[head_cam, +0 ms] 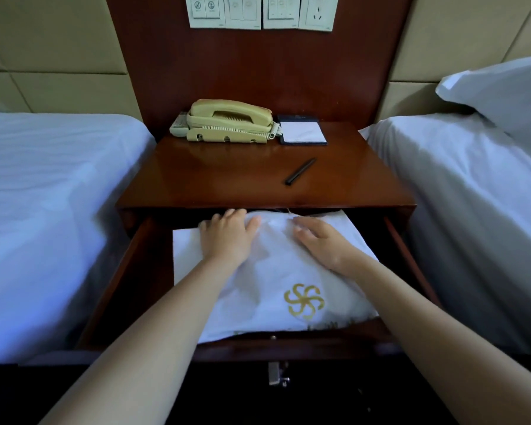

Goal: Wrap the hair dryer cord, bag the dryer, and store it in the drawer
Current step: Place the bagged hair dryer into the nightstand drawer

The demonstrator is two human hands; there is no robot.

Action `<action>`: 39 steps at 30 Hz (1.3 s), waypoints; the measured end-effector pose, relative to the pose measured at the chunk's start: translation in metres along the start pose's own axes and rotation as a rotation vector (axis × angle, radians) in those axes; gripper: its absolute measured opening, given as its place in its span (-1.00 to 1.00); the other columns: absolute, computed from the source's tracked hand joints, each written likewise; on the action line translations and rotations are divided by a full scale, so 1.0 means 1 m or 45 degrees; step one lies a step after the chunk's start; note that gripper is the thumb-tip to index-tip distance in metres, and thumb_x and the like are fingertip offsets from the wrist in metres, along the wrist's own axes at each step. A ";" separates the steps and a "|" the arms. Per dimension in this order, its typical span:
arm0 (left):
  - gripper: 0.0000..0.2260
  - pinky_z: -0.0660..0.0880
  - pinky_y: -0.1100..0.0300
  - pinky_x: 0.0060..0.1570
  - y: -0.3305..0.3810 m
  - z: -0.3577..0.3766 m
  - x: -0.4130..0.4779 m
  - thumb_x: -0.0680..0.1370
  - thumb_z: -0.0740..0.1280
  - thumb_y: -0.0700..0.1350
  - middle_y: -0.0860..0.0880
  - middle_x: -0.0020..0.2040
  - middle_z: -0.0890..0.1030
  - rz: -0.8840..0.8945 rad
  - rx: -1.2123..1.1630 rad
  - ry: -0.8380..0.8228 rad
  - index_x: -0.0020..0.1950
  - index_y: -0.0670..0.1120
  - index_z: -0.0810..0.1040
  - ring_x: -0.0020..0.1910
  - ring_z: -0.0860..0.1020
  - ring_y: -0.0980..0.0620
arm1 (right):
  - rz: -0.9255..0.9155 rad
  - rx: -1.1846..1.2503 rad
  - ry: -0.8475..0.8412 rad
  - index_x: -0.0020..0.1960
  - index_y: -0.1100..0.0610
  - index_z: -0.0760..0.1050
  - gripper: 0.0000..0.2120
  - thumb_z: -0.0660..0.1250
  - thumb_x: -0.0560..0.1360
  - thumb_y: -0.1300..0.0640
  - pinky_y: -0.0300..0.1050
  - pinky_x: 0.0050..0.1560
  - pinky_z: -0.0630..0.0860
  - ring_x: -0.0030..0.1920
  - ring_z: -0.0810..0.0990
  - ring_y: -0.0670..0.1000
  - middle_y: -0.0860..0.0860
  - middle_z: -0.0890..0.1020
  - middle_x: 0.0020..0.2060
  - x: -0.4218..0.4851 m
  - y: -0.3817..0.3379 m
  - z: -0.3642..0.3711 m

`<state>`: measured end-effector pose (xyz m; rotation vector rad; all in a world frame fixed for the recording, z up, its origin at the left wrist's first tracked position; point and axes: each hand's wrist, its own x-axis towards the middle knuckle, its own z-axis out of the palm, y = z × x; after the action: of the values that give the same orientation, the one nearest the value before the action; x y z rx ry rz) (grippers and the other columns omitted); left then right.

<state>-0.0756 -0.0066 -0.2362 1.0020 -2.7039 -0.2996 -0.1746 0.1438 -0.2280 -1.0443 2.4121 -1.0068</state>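
A white cloth bag (267, 280) with a gold pinwheel logo lies in the open wooden drawer (135, 271) of the nightstand, filling most of it. The hair dryer itself is hidden inside the bag. My left hand (227, 237) lies flat on the far left part of the bag, fingers spread and reaching under the nightstand top. My right hand (322, 243) rests flat on the far right part of the bag. A thin drawstring shows at the bag's far end, near the drawer's back.
On the nightstand top (227, 179) stand a beige telephone (227, 121), a notepad (304, 133) and a dark pen (301, 171). Beds with white sheets flank the nightstand left (43, 210) and right (472, 194). A metal drawer handle (278, 374) sticks out below.
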 end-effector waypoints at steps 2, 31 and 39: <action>-0.64 0.20 0.00 0.29 0.005 -0.001 -0.012 0.63 0.05 0.08 -0.03 0.33 0.48 0.078 0.112 0.108 0.32 -0.04 0.42 0.33 0.37 -0.11 | -0.079 0.019 -0.041 0.37 0.09 0.38 -0.62 0.20 0.58 0.05 -0.21 0.35 0.22 0.39 0.33 0.00 0.01 0.39 0.38 -0.023 -0.004 -0.008; -0.12 -0.13 -0.29 0.42 -0.025 -0.012 -0.048 0.49 0.10 0.36 0.13 0.49 -0.44 0.502 0.384 -0.651 0.49 0.02 -0.42 0.45 -0.42 0.16 | 0.027 -0.657 -0.264 0.51 -0.03 -0.29 -0.23 0.13 0.54 -0.20 0.18 0.43 0.15 0.52 -0.01 0.16 0.11 -0.04 0.54 -0.033 -0.010 0.016; -0.07 0.01 -0.31 0.41 -0.027 -0.008 -0.024 0.44 0.19 0.37 0.21 0.46 -0.47 0.487 0.274 -0.649 0.50 0.08 -0.40 0.45 -0.48 0.08 | 0.087 -0.727 -0.253 0.51 -0.04 -0.30 -0.26 0.05 0.54 -0.26 0.20 0.32 0.28 0.48 0.12 0.17 0.07 0.07 0.51 -0.013 -0.012 0.019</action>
<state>-0.0388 -0.0116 -0.2395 0.4729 -3.3714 -0.2147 -0.1496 0.1388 -0.2322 -1.1542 2.5969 -0.1656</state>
